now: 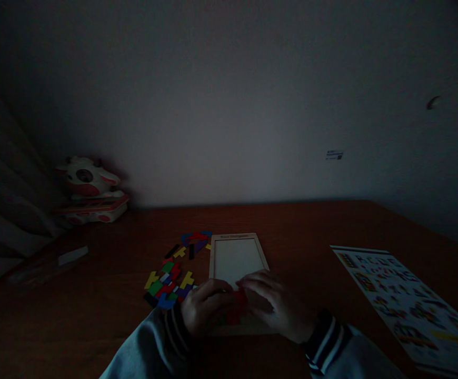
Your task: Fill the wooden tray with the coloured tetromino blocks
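A shallow wooden puzzle tray (262,251) lies in front of me, its pale floor bare in the upper part. Both hands are over its lower end. Between them is a red puzzle piece (240,299), partly covered by fingers. My left hand (207,305) is closed, its bent fingertips on the left side of the red piece and its thumb hidden. From the right, my right hand (278,305) has its fingertips at the piece's upper edge and its thumb lower down. More red and a little green show low in the tray, in shadow.
Left of the tray lie loose coloured puzzle pieces (166,267), several overlapping. A printed pattern sheet (406,300) is on the wooden table (300,226) at right. A cow-shaped toy (90,189) stands back left, with a small white strip (73,255) nearer. Behind is a wall (229,116).
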{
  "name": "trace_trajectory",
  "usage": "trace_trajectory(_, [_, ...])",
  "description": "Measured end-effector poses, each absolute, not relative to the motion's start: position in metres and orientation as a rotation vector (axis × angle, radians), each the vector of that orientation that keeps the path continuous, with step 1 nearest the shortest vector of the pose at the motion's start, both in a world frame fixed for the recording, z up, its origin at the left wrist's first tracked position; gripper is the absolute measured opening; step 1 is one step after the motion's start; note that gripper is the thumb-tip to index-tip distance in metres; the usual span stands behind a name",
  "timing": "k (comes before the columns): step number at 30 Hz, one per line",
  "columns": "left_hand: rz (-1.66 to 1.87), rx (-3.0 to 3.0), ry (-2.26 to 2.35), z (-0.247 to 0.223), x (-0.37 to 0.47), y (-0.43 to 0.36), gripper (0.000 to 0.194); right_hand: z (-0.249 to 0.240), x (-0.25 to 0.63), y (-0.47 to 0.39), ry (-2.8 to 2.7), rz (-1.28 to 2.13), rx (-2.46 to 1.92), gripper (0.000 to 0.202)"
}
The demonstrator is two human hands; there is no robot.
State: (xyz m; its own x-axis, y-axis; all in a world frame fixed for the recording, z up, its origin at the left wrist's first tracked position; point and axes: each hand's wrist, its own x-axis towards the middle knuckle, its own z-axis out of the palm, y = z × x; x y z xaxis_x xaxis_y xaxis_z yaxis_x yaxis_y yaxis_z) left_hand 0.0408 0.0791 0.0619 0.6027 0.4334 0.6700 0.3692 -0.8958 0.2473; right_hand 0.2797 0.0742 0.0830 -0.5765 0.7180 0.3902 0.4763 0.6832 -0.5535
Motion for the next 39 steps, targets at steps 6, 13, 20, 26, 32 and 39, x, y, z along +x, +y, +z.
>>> trace_trajectory(6, [1.25,2.738,0.777,0.067,0.045,0.077,0.016,0.083,0.277,0.073,-2.282,0.407,-0.943,0.018])
trace_trajectory(13, [1.055,2.814,0.763,0.065,0.046,0.08,0.02,0.078,0.283,0.077,-2.068,0.433,-1.254,0.004])
trace_trajectory(20, [0.915,2.856,0.575,0.07,0.049,0.076,0.024,0.081,0.283,0.076,-2.239,0.436,-1.115,0.011])
trace_trajectory(26, [0.813,2.84,0.634,0.072,0.048,0.073,0.022,0.08,0.285,0.075,-2.438,0.44,-1.084,0.022])
trace_trajectory(32, [0.825,2.862,0.599,0.072,0.048,0.074,0.02,0.084,0.286,0.074,-2.492,0.457,-0.998,0.019])
trace_trajectory(39, [0.748,2.842,0.625,0.076,0.05,0.071,0.027,0.081,0.289,0.081,-2.276,0.365,-1.161,0.028])
